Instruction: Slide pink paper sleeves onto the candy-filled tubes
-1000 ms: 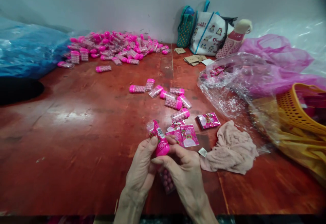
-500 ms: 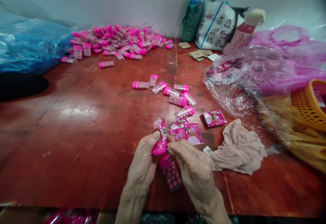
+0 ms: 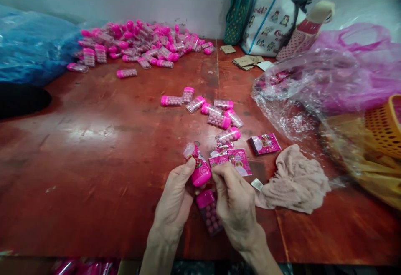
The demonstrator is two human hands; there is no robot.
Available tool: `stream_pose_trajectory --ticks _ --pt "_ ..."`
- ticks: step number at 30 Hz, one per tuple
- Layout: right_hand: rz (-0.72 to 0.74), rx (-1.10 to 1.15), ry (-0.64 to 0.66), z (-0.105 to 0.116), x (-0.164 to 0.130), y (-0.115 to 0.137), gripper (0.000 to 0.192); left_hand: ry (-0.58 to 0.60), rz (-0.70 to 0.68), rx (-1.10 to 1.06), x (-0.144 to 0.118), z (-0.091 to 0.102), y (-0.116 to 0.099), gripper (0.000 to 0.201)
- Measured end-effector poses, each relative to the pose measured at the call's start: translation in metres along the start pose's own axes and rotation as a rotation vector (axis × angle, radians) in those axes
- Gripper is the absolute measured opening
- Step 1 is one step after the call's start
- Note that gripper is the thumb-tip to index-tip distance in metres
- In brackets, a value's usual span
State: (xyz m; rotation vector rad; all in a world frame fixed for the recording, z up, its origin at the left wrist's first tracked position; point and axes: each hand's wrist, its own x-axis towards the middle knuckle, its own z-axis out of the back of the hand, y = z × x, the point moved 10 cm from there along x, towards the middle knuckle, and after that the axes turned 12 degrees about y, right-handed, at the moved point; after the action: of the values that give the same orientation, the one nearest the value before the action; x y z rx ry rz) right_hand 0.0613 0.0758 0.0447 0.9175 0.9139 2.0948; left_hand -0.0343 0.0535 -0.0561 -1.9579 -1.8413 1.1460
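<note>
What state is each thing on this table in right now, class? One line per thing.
Left hand: pinching the wrapped pink candy case, tilted.
Right hand: fingers at that case's capped end.
Unwrapped case: lying flat under the hands, cap on.
Pink label sleeves: flat, loose.
Beige cloth: crumpled.
Clear plastic bag: open, slumped.
Far pile of cases: heaped.

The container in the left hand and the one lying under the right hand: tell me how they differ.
The held container is wrapped in a pink printed label; the lying container is bare, its pink balls visible. The left hand lifts the first above the table, tilted; the second rests flat, partly under the right hand. Both have pink caps.
</note>
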Motion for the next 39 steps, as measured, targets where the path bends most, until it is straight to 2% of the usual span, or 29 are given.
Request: stream_pose_trajectory --ticks 7,14,18,22,26,30,34,39 --pt "0.001 0.007 -0.017 0.003 -0.002 0.0 0.019 0.031 0.004 0.002 -0.001 -0.003 0.001 0.031" --pt "-0.012 -0.142 -0.118 0.008 -0.003 0.0 0.017 0.2 0.055 0.005 0.002 -0.017 0.005 0.02" --pt "0.032 -0.227 -0.173 0.009 -0.008 0.001 0.014 0.176 0.078 -0.001 0.002 -0.016 0.007 0.014" --pt "0.013 -0.23 -0.188 0.008 -0.008 -0.002 0.014 0.158 0.095 -0.001 0.003 -0.014 0.008 0.014" --pt "0.041 -0.233 -0.228 0.01 -0.008 0.002 0.013 0.141 0.075 -0.005 0.003 -0.015 0.005 0.021" --pt "0.083 -0.312 -0.253 0.007 -0.009 0.004 0.013 0.023 -0.025 0.051 0.001 -0.008 -0.005 0.034" --pt "0.094 -0.322 -0.244 -0.001 -0.012 0.003 0.017 -0.041 -0.127 0.052 -0.001 -0.003 -0.014 0.035" --pt "0.12 -0.237 -0.144 -0.018 -0.014 0.008 0.021 -0.063 -0.115 -0.03 0.003 0.004 -0.012 0.033"
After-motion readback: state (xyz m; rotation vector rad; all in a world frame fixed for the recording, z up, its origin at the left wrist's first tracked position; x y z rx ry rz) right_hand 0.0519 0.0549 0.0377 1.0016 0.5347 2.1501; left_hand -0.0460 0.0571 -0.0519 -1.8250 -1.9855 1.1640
